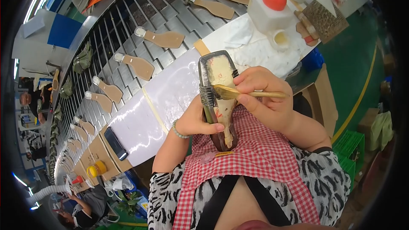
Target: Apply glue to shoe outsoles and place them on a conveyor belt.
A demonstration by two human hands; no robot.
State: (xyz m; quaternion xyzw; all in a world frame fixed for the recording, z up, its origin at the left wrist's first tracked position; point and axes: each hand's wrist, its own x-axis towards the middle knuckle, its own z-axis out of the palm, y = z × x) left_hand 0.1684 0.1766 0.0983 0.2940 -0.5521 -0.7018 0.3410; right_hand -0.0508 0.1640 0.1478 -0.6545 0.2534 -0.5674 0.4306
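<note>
My left hand (194, 119) is wrapped round a dark shoe upper on its last (222, 71), held with the pale underside facing up and the wide toe end pointing away from me. Dark woven straps cross its sides. In a pinch grip, my right hand (270, 93) holds a wooden-handled brush (266, 94) level across the shoe. The brush's tip (222, 91) lies at the left edge of the underside, by the straps. My thumb rests on the narrow part of the shoe. Both hands are above my lap, in front of a red checked apron (251, 145).
A slatted metal conveyor (162, 12) carries several tan soles (164, 39) and green shoe uppers (83, 59). On the white worktop stand a squeeze bottle with a red nozzle (270, 15) and a small pot (281, 39). A phone (116, 142) lies left. Another person (89, 200) sits further along.
</note>
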